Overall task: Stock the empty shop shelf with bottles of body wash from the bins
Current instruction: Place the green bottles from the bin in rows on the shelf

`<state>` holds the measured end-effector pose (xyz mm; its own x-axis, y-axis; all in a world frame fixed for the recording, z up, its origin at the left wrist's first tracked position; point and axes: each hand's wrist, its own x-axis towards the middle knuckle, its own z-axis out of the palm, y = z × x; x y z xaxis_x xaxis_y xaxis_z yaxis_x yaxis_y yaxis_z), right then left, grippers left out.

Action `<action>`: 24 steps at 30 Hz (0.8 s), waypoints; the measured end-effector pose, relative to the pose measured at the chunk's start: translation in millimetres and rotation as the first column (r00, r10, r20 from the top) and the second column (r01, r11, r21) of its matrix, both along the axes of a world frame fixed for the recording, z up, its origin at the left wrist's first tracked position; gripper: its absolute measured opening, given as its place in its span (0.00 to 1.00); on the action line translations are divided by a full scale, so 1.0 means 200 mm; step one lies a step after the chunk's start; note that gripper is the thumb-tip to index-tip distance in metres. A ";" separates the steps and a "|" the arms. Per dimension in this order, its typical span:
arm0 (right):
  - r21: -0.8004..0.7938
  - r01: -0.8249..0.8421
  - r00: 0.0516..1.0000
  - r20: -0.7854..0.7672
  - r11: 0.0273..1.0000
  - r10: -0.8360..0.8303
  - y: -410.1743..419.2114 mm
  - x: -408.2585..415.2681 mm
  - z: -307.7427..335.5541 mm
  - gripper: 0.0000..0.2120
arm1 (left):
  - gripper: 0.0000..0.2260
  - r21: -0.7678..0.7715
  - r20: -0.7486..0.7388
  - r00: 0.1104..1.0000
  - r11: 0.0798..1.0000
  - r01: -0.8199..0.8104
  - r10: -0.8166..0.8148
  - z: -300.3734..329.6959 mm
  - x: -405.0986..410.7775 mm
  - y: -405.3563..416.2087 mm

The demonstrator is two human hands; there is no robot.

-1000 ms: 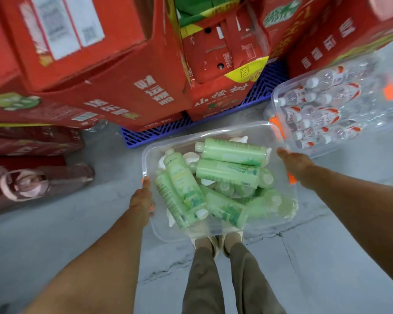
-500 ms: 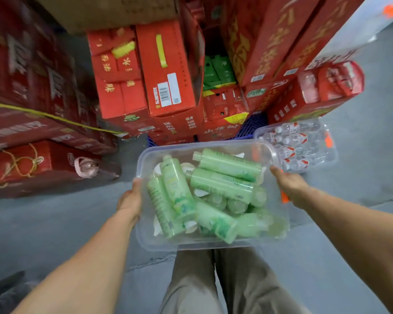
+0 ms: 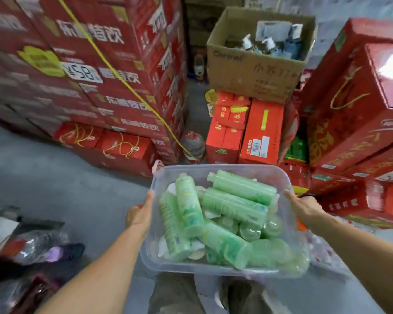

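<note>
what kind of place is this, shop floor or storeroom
Most likely a shop's stockroom, not the sales floor: sealed red cartons stacked high straight on a bare concrete floor, an open cardboard box of loose bottles on top of other boxes, and no display shelf in view.

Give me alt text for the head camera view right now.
A person carries a clear plastic bin of green body wash bottles, the left hand and right hand gripping its sides, above a grey floor among stacked red cartons; no shelf in view.
</note>
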<state>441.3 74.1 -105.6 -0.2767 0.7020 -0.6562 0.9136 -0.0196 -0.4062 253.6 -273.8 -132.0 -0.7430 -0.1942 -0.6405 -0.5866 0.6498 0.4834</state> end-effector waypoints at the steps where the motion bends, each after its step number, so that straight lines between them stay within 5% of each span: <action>1: 0.006 -0.033 0.999 -0.009 0.999 0.033 -0.05 -0.09 0.03 0.26 | 0.38 0.004 0.009 0.999 0.999 -0.041 0.041 0.02 -0.02 -0.08; 5: 0.025 -0.175 0.984 0.021 0.984 0.174 -0.27 -0.48 0.09 0.30 | 0.44 0.035 0.019 0.982 0.981 -0.189 0.188 0.05 -0.18 -0.41; 12: 0.023 -0.357 0.934 0.035 0.934 0.356 -0.85 -1.25 0.11 0.31 | 0.35 -0.002 -0.010 0.936 0.936 -0.352 0.352 0.10 -0.53 -1.08; 17: 0.019 -0.478 0.878 -0.012 0.878 0.478 -1.29 -1.75 0.10 0.26 | 0.42 -0.061 -0.003 0.883 0.881 -0.468 0.469 0.14 -0.78 -1.51; 22: 0.047 -0.565 0.823 -0.037 0.824 0.567 -1.66 -2.22 0.13 0.36 | 0.41 -0.013 -0.050 0.811 0.812 -0.584 0.582 0.21 -1.06 -1.86; 24: 0.070 -0.635 0.769 -0.035 0.769 0.638 -1.80 -2.44 0.16 0.34 | 0.51 -0.044 -0.093 0.784 0.784 -0.619 0.614 0.12 -1.17 -2.03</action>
